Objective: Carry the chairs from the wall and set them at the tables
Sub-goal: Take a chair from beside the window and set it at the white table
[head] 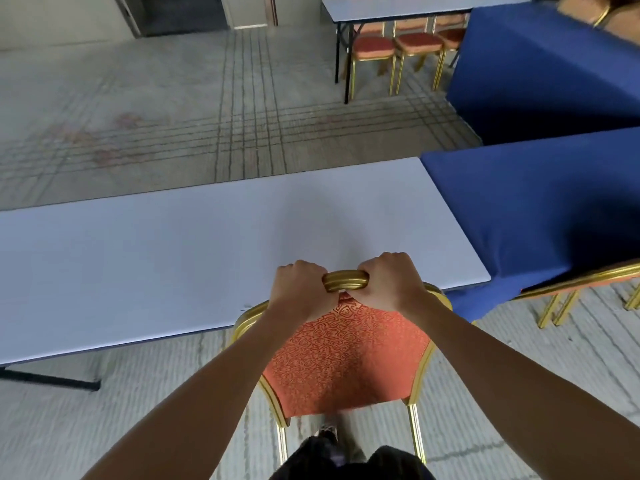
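**Gold-framed chair brought up to the bare table**

Grey laminate runs across the left and middle of the view: a long bare table point(173, 244), its near edge overhanging a dark folding leg point(52, 381) on the carpet. That side has no seat drawn up to it in what shows, which is probably why the chair is being brought here.

At the centre, the left hand point(301, 292) and right hand point(391, 285) are both closed tight round the gold top rail point(346, 280) of the chair point(346, 358), knuckles forward, just a short stretch of rail bare between them. Gripping the crest from behind, hands side by side, lets the person steer the orange back squarely at the table edge; the rail overlaps that edge in this view. Whether the legs are on the floor or lifted clear cannot be told.

Right of this, a blue cloth point(536, 220) covers the neighbouring table, with another gold-legged chair point(571, 292) tucked under it. Far off at upper right, three matching chairs point(408, 46) sit under a second bare table point(398, 8), showing the intended arrangement.
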Tool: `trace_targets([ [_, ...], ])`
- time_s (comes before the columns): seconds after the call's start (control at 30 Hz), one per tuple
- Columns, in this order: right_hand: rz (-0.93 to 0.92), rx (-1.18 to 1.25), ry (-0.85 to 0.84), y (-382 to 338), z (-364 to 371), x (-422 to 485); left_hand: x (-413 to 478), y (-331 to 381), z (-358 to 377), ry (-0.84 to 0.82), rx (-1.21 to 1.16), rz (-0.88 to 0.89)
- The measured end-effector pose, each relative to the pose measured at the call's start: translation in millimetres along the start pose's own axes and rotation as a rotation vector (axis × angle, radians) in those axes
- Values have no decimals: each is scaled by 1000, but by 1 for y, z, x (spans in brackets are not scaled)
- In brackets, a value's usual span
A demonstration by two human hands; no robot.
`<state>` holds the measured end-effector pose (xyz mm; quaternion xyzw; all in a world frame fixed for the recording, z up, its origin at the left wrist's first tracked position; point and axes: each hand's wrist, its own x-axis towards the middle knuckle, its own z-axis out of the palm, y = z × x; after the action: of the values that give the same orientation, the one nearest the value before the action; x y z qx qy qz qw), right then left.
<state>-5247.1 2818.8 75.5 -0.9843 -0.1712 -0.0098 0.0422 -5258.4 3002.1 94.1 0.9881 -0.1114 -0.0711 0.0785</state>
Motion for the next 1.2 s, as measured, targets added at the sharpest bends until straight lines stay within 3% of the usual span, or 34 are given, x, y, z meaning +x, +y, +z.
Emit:
trace_targets([
  [0.3,-33,84,170,47,24,1,29,25,31,90,30,69],
  [0.47,3,156,41,55,72,-41,6,46,91,26,51,82],
  [0.77,-215,147,-158,64,113,-98,-40,63,150,-16,-36,176],
  [0.93,-242,156,-172,65,123,-115,-55,67,166,-46,-7,161],
  [1.2,-246,314,-337,51,138,-173,-108,83,189,-263,-51,136],
])
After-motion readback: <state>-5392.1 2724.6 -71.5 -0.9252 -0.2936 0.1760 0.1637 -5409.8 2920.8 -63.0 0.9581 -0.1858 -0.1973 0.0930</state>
